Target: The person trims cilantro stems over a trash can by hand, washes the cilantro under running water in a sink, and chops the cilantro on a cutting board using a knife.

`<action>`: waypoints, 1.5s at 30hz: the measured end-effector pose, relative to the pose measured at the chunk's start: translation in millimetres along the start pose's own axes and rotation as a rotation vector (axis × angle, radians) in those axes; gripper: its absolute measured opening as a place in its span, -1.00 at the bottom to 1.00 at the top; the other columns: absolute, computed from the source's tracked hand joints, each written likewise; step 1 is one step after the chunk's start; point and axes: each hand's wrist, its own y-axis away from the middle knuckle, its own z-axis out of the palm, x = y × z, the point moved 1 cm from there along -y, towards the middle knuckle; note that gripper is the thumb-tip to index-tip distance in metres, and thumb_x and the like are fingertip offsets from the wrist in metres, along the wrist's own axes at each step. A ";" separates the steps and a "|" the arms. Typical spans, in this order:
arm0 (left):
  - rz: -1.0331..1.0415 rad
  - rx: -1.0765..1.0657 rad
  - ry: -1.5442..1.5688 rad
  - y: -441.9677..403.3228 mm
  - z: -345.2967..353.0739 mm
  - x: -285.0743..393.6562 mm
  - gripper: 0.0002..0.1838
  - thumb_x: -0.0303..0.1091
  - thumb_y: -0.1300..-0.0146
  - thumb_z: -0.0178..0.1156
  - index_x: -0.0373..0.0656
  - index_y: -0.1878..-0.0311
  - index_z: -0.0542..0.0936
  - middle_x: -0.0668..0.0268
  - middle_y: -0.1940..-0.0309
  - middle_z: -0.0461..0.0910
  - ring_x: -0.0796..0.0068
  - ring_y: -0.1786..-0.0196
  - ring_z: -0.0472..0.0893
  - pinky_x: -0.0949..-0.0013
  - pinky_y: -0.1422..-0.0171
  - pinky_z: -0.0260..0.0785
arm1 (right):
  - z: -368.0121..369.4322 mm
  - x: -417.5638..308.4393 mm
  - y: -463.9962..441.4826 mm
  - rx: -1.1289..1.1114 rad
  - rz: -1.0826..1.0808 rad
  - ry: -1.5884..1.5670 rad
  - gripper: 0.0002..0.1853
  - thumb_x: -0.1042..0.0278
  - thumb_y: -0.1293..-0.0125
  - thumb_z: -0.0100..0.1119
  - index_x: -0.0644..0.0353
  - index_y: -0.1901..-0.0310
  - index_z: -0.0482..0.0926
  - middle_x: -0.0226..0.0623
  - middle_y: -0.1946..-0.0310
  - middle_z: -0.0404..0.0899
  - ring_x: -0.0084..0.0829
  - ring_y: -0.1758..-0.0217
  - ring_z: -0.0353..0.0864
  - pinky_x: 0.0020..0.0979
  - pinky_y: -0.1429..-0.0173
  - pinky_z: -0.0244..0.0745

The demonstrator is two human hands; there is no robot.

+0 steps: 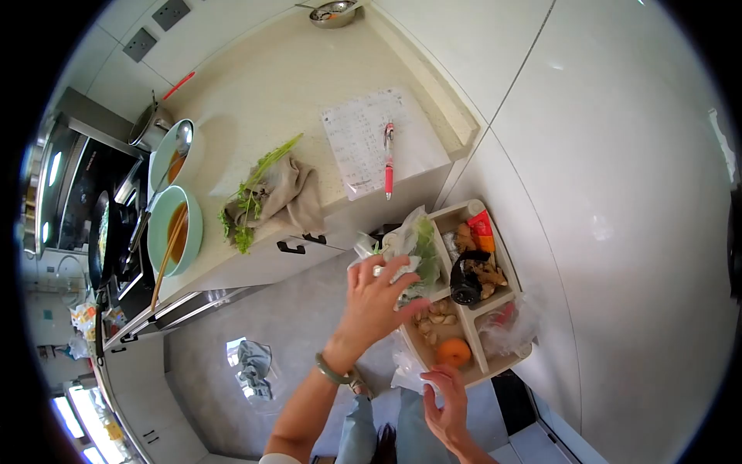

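My left hand point(375, 301), with a bangle on the wrist, reaches over the near left part of a divided beige bin point(478, 371). Its fingers are spread over a clear plastic bag with green vegetables point(423, 255). My right hand point(446, 402) is at the bin's near edge, its fingers curled by a thin clear bag point(407, 371); the grip is too small to make out. Beside it in the bin lie an orange point(453, 353) and garlic cloves point(439, 314). Another compartment holds ginger point(488, 280), a black-capped item point(465, 288) and a red packet point(481, 226).
On the counter point(255, 85) are a written sheet point(359, 139) with a pen point(389, 158), herbs point(246, 203) on a cloth point(290, 189), two green bowls point(195, 240) and a metal bowl point(332, 15). A pan point(100, 240) sits on the stove at left.
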 end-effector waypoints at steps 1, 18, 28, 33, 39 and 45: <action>-0.026 0.092 -0.035 0.3 -7.0 -7.6 -0.55 -0.39 0.00 0.40 -0.05 -0.02 0.56 0.23 -0.01 0.47 0.25 -0.12 0.45 0.13 -0.21 0.21 | -2.8 3.0 2.3 0.003 0.003 0.001 -0.75 0.68 -0.12 0.17 0.23 0.15 0.59 -0.10 0.10 0.51 -0.16 0.05 0.56 -0.29 -0.04 0.47; -0.415 0.297 -0.390 -66.7 -89.9 -192.6 -0.69 -0.32 -0.34 0.13 -0.19 -0.08 0.61 0.08 0.12 0.54 0.01 0.09 0.55 0.14 -0.02 0.39 | -5.3 19.9 50.8 -0.070 0.108 -0.120 -0.73 0.73 -0.13 0.17 0.20 0.16 0.61 -0.17 0.23 0.55 -0.21 0.18 0.60 -0.35 0.14 0.53; -0.292 0.642 -0.264 -47.8 -101.8 -151.3 -0.72 -0.38 -0.43 0.07 -0.12 -0.14 0.61 0.25 0.27 0.47 0.42 0.31 0.45 0.39 0.15 0.32 | -8.3 36.7 66.2 -0.085 0.114 -0.102 -0.74 0.73 -0.13 0.16 0.19 0.18 0.62 -0.19 0.23 0.56 -0.23 0.26 0.62 -0.39 0.24 0.53; -0.138 0.871 -0.204 0.6 -91.5 -97.1 -0.74 -0.41 -0.44 0.07 -0.17 -0.11 0.61 0.33 0.29 0.44 0.55 0.33 0.39 0.46 0.20 0.29 | 0.9 28.7 64.9 -0.177 0.087 -0.070 -0.79 0.69 -0.21 0.16 0.22 0.16 0.63 -0.22 0.23 0.56 -0.39 0.28 0.59 -0.47 0.21 0.51; -0.381 0.751 0.147 138.6 -32.0 -15.0 -0.79 -0.47 -0.45 -0.02 -0.37 0.04 0.55 0.35 0.31 0.36 0.62 0.37 0.29 0.54 0.35 0.16 | 33.4 3.2 48.8 -0.325 0.148 -0.325 -0.80 0.58 -0.31 0.12 0.26 0.05 0.59 -0.26 0.22 0.54 -0.44 0.22 0.57 -0.45 0.12 0.48; -0.779 0.582 0.612 252.2 27.8 68.4 -0.79 -0.40 -0.45 -0.01 -0.35 0.11 0.55 0.27 0.30 0.40 0.55 0.36 0.35 0.50 0.32 0.20 | 68.3 -9.4 54.5 -0.270 0.328 -0.726 -0.63 0.43 -0.41 0.05 0.30 -0.21 0.42 -0.28 0.13 0.42 -0.50 0.19 0.44 -0.51 0.05 0.37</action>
